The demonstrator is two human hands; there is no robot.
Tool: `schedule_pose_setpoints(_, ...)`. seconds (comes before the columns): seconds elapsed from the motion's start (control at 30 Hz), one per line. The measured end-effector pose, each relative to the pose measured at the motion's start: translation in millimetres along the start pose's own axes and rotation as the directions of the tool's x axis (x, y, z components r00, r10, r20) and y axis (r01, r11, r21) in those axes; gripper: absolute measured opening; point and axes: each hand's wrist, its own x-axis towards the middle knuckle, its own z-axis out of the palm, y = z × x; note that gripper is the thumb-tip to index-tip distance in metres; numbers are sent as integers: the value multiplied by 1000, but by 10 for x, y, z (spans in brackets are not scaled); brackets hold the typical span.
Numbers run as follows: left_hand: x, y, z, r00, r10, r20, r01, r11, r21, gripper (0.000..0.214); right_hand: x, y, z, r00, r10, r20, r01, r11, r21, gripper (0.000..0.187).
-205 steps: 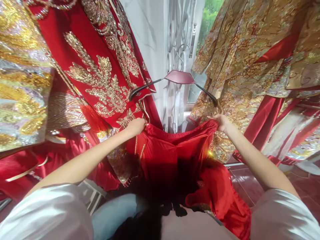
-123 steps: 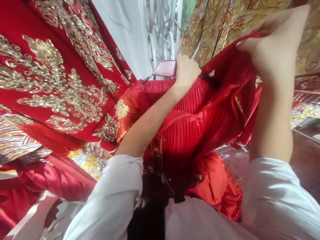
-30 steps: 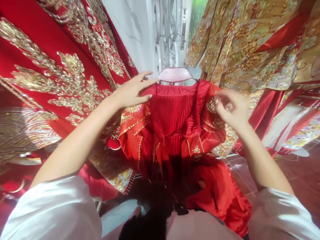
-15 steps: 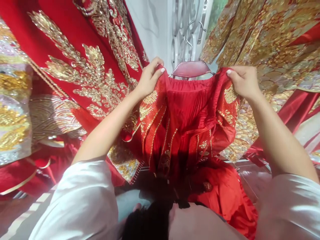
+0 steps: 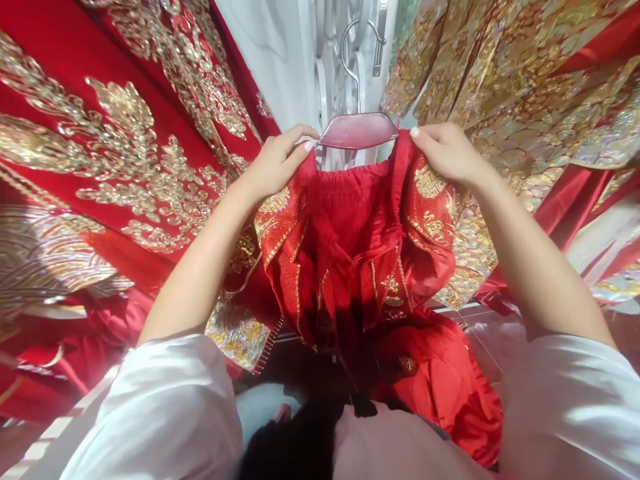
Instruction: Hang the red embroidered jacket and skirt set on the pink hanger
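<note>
A red skirt point(image 5: 357, 207) with gold embroidery and a gathered waistband hangs spread in front of me. My left hand point(image 5: 285, 157) pinches its upper left corner, at the left end of the hanger. Gripping the opposite corner of the waistband is my right hand point(image 5: 445, 150), thumb toward me. Between my hands is a hanger point(image 5: 359, 131) with a pinkish middle plate and a metal hook. Its ends are partly hidden by my fingers and the cloth, so how the waistband is fastened there cannot be made out.
A red garment point(image 5: 200, 133) with gold sequin patterns hangs at the left. Gold scale-patterned garments point(image 5: 480, 80) hang at the right. Behind the hanger stands a white lattice point(image 5: 327, 80). Bright red cloth point(image 5: 450, 387) bunches low on the right, over the dark floor.
The hanger and skirt appear further left, with both hands still holding the waistband. The waistband now sits lower against the hanger plate, showing a gap beneath it.
</note>
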Motion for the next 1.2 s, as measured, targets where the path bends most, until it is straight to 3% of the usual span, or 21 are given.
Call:
schedule_pose_setpoints(0.07, -98, 43, 11, 1000, 3, 11, -3, 999, 40, 38, -191, -43, 75, 980, -46, -192, 32, 997, -76, 61)
schedule_pose_setpoints(0.17, -255, 24, 80, 996, -45, -72, 50, 997, 62, 44, -714, -202, 332, 862, -53, -504, -21, 990, -140, 44)
schedule_pose_setpoints(0.23, -343, -42, 132, 988, -85, -129, 93, 994, 58, 46, -1174, -376, 629, 804, -11, -595, -93, 985, -144, 37)
schedule_pose_setpoints(0.27, -382, -79, 151, 983, -100, -155, 109, 993, 53, 47, -1407, -479, 809, 807, -5, -591, -97, 985, -141, 34)
schedule_pose_setpoints(0.33, -455, -126, 163, 974, -116, -194, 128, 991, 46, 46, -1804, -698, 1193, 889, -79, -451, 24, 992, -127, 26)
schedule_pose_setpoints(0.37, -498, -124, 158, 969, -124, -213, 137, 989, 48, 45, -1942, -802, 1377, 947, -65, -316, 41, 996, -82, 23)
schedule_pose_setpoints(0.43, -620, -53, 144, 954, -141, -265, 163, 985, 64, 45, -2061, -966, 1685, 991, 110, -80, -111, 994, -4, 21)
schedule_pose_setpoints(0.47, -710, 16, 146, 942, -147, -301, 177, 981, 76, 44, -2044, -1016, 1802, 975, 223, 24, -223, 975, 9, 22)
schedule_pose_setpoints(0.53, -961, 206, 205, 907, -138, -398, 187, 979, 86, 43, -1910, -1047, 1969, 898, 409, 166, -413, 911, -10, 28)
schedule_pose_setpoints(0.63, -1479, 531, 503, 866, -87, -493, 124, 991, 43, 34, -1681, -982, 2111, 832, 471, 294, -489, 872, -11, 29)
schedule_pose_setpoints(0.67, -1661, 626, 658, 879, -88, -469, 102, 995, 5, 29, -1644, -956, 2144, 829, 458, 323, -485, 875, 4, 26)
schedule_pose_setpoints(0.7, -1834, 706, 832, 927, -141, -347, 130, 990, -54, 25, -1632, -937, 2173, 829, 443, 341, -479, 877, 27, 25)
schedule_pose_setpoints(0.73, -1990, 767, 1014, 947, -227, -227, 207, 972, -109, 23, -1640, -927, 2199, 834, 429, 347, -475, 878, 56, 23)
schedule_pose_setpoints(0.77, -2123, 807, 1197, 938, -330, -104, 313, 937, -154, 24, -1663, -926, 2223, 841, 421, 339, -475, 876, 89, 21)
schedule_pose_setpoints(0.87, -2388, 810, 1657, 835, -539, 111, 547, 787, -287, 23, -1736, -955, 2281, 869, 404, 284, -466, 862, 198, 24)
schedule_pose_setpoints(0.93, -2481, 742, 1850, 803, -575, 156, 589, 726, -355, 24, -1740, -971, 2309, 877, 409, 250, -467, 849, 249, 26)
schedule_pose_setpoints(1.07, -2566, 581, 2011, 835, -535, 128, 543, 764, -349, 28, -1649, -952, 2360, 884, 428, 189, -467, 825, 317, 26)
schedule_pose_setpoints(1.2, -2572, 549, 2054, 849, -517, 110, 525, 803, -281, 30, -1586, -924, 2397, 881, 416, 226, -470, 826, 312, 19)
